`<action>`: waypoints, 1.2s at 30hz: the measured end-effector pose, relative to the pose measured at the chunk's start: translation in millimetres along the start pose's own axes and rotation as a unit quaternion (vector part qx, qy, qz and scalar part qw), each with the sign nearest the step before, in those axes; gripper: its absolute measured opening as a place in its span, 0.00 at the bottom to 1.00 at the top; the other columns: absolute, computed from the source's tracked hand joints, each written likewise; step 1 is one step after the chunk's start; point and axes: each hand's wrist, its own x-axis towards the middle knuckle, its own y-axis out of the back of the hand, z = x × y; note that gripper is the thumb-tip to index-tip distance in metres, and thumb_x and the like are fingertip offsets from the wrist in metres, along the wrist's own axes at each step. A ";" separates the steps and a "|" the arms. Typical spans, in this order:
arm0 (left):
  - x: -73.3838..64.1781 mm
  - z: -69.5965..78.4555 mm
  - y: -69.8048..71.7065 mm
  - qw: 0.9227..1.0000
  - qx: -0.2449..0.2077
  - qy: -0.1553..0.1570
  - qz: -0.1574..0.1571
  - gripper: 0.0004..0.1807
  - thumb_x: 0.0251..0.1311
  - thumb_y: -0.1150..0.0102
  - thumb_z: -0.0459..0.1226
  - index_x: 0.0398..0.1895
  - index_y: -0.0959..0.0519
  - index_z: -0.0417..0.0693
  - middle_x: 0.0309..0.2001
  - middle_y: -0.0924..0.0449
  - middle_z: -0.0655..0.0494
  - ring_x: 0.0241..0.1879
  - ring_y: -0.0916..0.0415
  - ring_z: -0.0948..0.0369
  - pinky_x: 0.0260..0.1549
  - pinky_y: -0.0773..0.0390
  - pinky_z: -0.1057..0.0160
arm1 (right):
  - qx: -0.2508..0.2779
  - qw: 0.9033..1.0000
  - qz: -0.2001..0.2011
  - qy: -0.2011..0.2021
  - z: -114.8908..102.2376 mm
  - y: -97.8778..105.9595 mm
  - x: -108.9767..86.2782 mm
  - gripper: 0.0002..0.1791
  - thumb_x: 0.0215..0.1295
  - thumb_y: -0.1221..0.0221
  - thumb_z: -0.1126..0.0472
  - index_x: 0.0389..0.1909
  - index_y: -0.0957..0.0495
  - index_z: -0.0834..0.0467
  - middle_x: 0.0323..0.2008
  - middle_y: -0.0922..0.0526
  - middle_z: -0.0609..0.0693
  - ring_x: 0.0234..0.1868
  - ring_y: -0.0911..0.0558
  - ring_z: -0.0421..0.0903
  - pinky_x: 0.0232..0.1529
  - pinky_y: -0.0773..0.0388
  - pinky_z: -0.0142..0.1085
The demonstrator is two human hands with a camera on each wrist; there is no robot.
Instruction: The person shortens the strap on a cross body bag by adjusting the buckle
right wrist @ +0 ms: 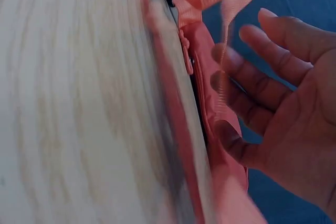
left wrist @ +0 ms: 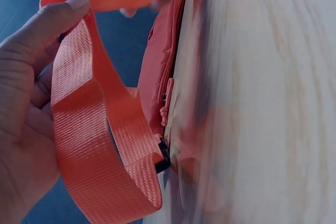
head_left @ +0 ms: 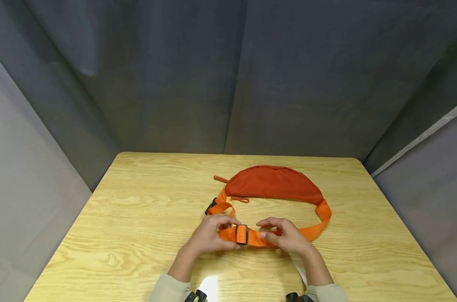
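Note:
An orange webbing strap [head_left: 254,239] loops from the red waist bag [head_left: 272,182] toward the front of the table. My left hand [head_left: 213,235] grips it beside a black slide adjuster [head_left: 242,234]. In the left wrist view, the left thumb [left wrist: 79,1] presses at the adjuster while the strap hangs in a fold past the palm. My right hand [head_left: 286,237] is at the strap just right of the adjuster. Its fingers [right wrist: 262,85] are spread and loosely bent in the right wrist view, some lying behind the strap's edge, with the thumb apart.
A black buckle [head_left: 211,206] sits on the strap at the bag's left end. A zipper pull [head_left: 240,199] lies along the bag's lower edge. The wooden table [head_left: 137,218] is bordered by grey curtains [head_left: 175,84] behind and at the sides.

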 end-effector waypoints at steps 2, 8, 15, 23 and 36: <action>0.0 -0.1 0.1 1.000 0.001 -0.003 -0.003 0.26 0.32 0.22 0.37 0.41 0.19 0.49 0.28 0.23 0.62 0.28 0.28 0.67 0.30 0.27 0.70 | 0.012 1.000 -0.010 0.005 2.4 2.2 -1.0 0.11 0.64 0.42 0.63 0.44 0.22 0.64 0.34 0.21 0.54 0.34 0.23 0.47 0.33 0.24 0.38; 1.8 0.5 1.7 1.000 0.025 -0.010 -0.005 0.26 0.31 0.22 0.38 0.41 0.18 0.48 0.29 0.23 0.62 0.30 0.28 0.67 0.31 0.27 0.70 | 0.056 0.998 -0.021 0.025 3.3 2.2 -0.9 0.04 0.66 0.45 0.65 0.34 0.25 0.63 0.24 0.28 0.50 0.23 0.31 0.39 0.24 0.31 0.32; 1.7 -0.9 2.3 0.999 0.040 -0.006 -0.002 0.26 0.32 0.22 0.39 0.42 0.19 0.49 0.29 0.24 0.64 0.29 0.30 0.68 0.29 0.28 0.70 | 0.116 0.992 -0.032 0.044 -3.0 -8.9 9.5 0.08 0.68 0.49 0.66 0.37 0.30 0.70 0.19 0.34 0.48 0.18 0.37 0.37 0.18 0.38 0.28; -0.3 -1.0 2.6 1.000 0.020 -0.012 0.011 0.27 0.31 0.21 0.38 0.42 0.19 0.51 0.31 0.22 0.65 0.30 0.27 0.68 0.33 0.26 0.67 | 0.098 0.995 -0.030 0.008 -10.6 -9.8 6.4 0.03 0.65 0.46 0.71 0.37 0.27 0.69 0.26 0.27 0.54 0.25 0.31 0.39 0.25 0.32 0.29; 1.2 -0.2 2.5 1.000 0.022 -0.012 0.006 0.26 0.32 0.23 0.35 0.42 0.19 0.50 0.31 0.23 0.64 0.30 0.28 0.67 0.33 0.26 0.68 | 0.155 0.986 -0.042 0.053 -2.7 -16.6 15.9 0.06 0.66 0.47 0.68 0.39 0.27 0.68 0.28 0.28 0.52 0.27 0.31 0.39 0.27 0.32 0.28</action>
